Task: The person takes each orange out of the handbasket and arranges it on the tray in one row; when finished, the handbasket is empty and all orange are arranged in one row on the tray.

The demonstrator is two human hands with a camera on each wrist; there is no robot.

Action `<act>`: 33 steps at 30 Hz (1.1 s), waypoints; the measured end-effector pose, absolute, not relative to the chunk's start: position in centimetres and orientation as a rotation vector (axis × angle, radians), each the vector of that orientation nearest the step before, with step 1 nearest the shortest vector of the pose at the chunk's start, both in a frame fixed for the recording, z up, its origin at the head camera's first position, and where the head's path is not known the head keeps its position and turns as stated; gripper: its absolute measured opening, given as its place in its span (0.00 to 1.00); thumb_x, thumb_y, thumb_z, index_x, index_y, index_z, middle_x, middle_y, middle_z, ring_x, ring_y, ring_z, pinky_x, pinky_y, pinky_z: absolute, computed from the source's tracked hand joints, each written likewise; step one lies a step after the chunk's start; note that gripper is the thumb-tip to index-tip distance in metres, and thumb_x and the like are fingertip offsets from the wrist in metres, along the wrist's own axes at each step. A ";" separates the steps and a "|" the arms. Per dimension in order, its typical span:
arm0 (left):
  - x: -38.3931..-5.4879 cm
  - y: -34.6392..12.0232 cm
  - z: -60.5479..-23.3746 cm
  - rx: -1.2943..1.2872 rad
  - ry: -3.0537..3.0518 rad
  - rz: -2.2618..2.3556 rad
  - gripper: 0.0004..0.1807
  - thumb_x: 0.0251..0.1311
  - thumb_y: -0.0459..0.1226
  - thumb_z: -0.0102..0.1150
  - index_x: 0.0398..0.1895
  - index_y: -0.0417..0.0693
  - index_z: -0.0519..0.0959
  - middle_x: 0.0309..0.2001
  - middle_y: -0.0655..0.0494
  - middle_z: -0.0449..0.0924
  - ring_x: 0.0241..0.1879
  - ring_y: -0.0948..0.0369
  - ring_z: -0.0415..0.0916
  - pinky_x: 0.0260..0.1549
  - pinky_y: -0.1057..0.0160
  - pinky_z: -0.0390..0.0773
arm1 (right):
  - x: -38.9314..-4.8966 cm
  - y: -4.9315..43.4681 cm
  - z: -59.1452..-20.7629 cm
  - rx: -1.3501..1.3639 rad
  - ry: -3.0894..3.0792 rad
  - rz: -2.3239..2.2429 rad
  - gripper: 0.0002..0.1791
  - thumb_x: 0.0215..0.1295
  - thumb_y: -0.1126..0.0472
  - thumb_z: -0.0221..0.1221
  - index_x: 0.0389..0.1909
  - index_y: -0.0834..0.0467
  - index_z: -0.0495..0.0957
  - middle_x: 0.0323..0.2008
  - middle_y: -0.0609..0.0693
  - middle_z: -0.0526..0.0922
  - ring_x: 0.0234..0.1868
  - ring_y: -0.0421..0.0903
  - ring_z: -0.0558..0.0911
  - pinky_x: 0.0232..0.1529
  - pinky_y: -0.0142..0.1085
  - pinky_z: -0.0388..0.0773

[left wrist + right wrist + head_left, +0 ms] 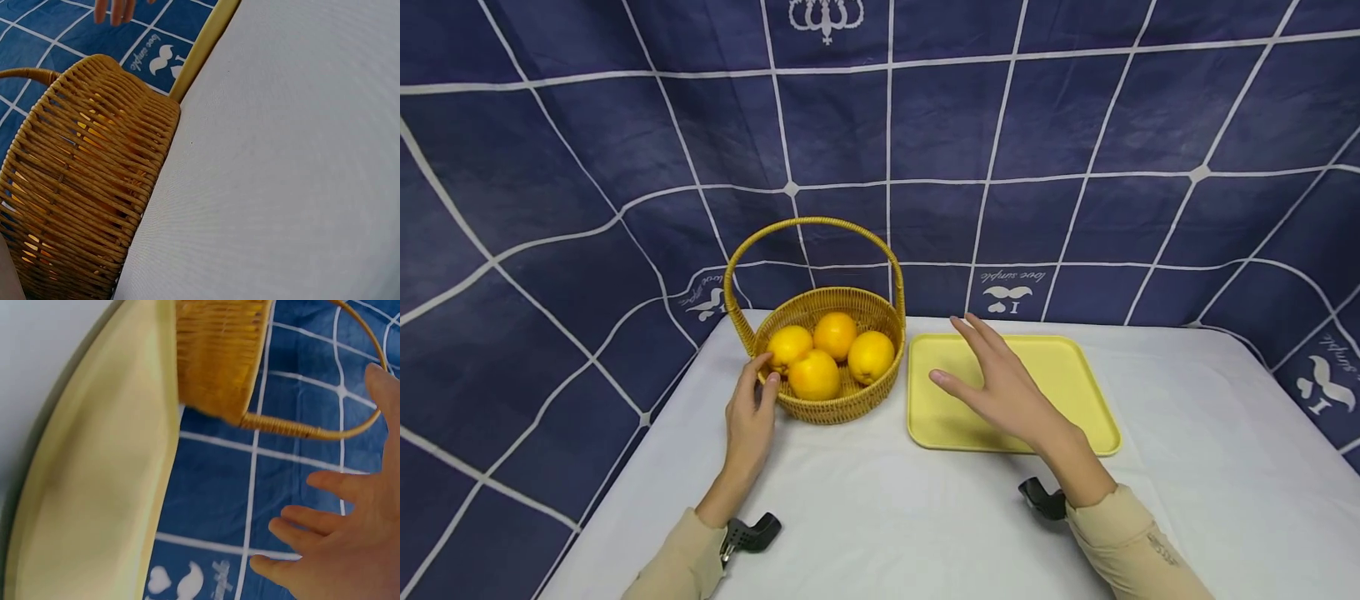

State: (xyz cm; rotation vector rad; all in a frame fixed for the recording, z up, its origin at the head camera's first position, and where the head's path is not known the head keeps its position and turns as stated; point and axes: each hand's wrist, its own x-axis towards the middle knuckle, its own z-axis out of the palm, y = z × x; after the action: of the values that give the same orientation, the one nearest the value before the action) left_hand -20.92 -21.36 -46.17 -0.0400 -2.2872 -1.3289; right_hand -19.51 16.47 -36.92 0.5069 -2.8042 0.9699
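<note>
A woven wicker basket [842, 408] with a tall arched handle stands on the white table, holding several oranges [815, 375]. My left hand [750, 425] holds the basket's left front rim, thumb and fingers bent at the edge beside the nearest oranges. In the left wrist view, the basket's woven side [87, 175] fills the left part, and most of that hand is out of frame. My right hand [1007, 392] hovers over a yellow tray [1075, 367], fingers spread and thumb apart. Nothing is in the right hand [356, 537] in the right wrist view.
The yellow tray stands just right of the basket. Behind the table hangs a dark blue cloth [947, 125] with white grid lines, and it also runs along the left and right sides. White cloth [880, 517] covers the tabletop in front.
</note>
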 end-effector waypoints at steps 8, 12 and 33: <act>-20.8 -21.3 -46.3 -0.026 -2.299 -1.325 0.23 0.82 0.46 0.49 0.74 0.51 0.71 0.75 0.53 0.71 0.76 0.53 0.67 0.76 0.48 0.67 | -20.0 13.0 -36.4 0.587 -2.779 1.030 0.50 0.68 0.26 0.59 0.84 0.42 0.54 0.84 0.51 0.54 0.82 0.59 0.59 0.78 0.65 0.61; -20.8 -21.4 -46.5 -0.024 -2.296 -1.323 0.23 0.82 0.46 0.49 0.74 0.52 0.71 0.75 0.54 0.72 0.76 0.54 0.67 0.76 0.49 0.68 | -20.4 11.5 -36.2 0.602 -2.776 1.067 0.49 0.68 0.28 0.59 0.83 0.45 0.57 0.83 0.51 0.57 0.82 0.58 0.60 0.78 0.64 0.60; -21.0 -21.2 -46.1 -0.017 -2.292 -1.371 0.24 0.82 0.45 0.48 0.77 0.55 0.69 0.78 0.55 0.68 0.79 0.55 0.63 0.76 0.48 0.67 | -23.7 4.9 -37.6 0.648 -2.718 1.082 0.44 0.69 0.44 0.68 0.77 0.62 0.66 0.76 0.60 0.69 0.77 0.59 0.67 0.80 0.53 0.63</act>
State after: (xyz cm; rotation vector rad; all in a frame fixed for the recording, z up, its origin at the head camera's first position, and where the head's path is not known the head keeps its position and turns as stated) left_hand -20.99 -21.21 -46.12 -0.0172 -2.2923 -1.3707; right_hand -23.68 4.94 -37.60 0.6485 -2.7180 1.0825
